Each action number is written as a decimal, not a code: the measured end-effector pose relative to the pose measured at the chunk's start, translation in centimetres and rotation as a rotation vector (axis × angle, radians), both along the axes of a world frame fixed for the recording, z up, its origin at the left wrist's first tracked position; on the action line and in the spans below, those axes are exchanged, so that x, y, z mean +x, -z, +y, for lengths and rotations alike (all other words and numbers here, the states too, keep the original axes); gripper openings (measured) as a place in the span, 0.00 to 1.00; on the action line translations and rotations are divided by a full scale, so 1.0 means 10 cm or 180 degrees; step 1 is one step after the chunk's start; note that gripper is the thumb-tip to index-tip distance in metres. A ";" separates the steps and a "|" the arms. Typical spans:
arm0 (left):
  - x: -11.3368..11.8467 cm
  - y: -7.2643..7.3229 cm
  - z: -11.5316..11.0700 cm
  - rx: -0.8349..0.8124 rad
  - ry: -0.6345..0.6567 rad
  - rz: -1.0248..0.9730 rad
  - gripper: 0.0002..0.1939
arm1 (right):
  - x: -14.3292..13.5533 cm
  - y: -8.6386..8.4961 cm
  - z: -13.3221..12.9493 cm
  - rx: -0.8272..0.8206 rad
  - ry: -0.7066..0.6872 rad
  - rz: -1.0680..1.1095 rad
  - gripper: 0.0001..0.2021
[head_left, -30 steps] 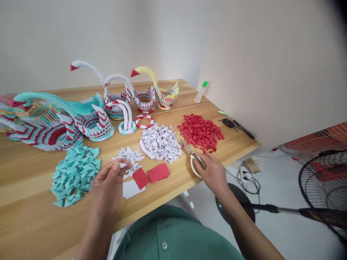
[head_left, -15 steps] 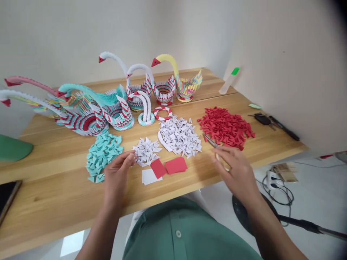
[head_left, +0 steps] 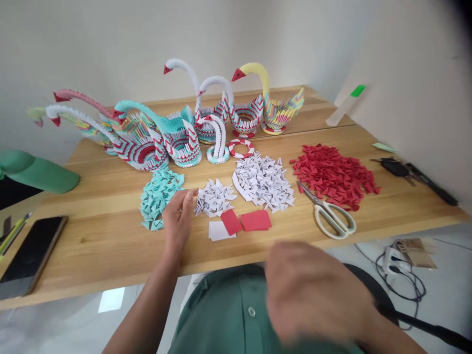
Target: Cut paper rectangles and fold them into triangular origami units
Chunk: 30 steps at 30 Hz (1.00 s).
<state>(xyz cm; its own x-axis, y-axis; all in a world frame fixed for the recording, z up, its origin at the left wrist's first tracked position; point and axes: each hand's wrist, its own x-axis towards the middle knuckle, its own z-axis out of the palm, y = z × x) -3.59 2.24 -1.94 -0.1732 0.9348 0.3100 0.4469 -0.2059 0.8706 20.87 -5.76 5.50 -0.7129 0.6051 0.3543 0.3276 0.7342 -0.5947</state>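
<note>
Hovering near table edge (head_left: pixel 228 264), right hand (head_left: pixel 306 290) blurred, grip unclear, left hand (head_left: pixel 179 214) pinched together beside white pieces (head_left: pixel 214 198).

Paper swans (head_left: pixel 182 147) stand on the table (head_left: pixel 121 236) from upper left to upper centre, a paper ring (head_left: pixel 241 155) before them. Across mid-frame, four piles of folded paper triangles (head_left: pixel 263 182) form a row. Paper cards (head_left: pixel 255 221) lie before the middle two, scissors (head_left: pixel 320 202) just before the rightmost. At left, a bottle (head_left: pixel 44 173) is behind a phone (head_left: pixel 33 253); at right, a car key (head_left: pixel 394 167); lower right, a power strip (head_left: pixel 393 260) on the floor (head_left: pixel 450 275).
</note>
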 end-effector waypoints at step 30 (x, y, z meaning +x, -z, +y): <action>0.43 -0.05 -0.48 0.0371 0.1749 0.0526 0.09 | 0.38 0.76 0.54 0.0348 0.0654 -0.0190 0.14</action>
<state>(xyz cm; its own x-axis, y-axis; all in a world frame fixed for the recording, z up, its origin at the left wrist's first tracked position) 0.72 -2.51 -1.48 0.3868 0.8319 0.3980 0.3753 -0.5362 0.7561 24.67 -0.34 -2.08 -0.6005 0.6999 0.3867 0.5089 0.7075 -0.4903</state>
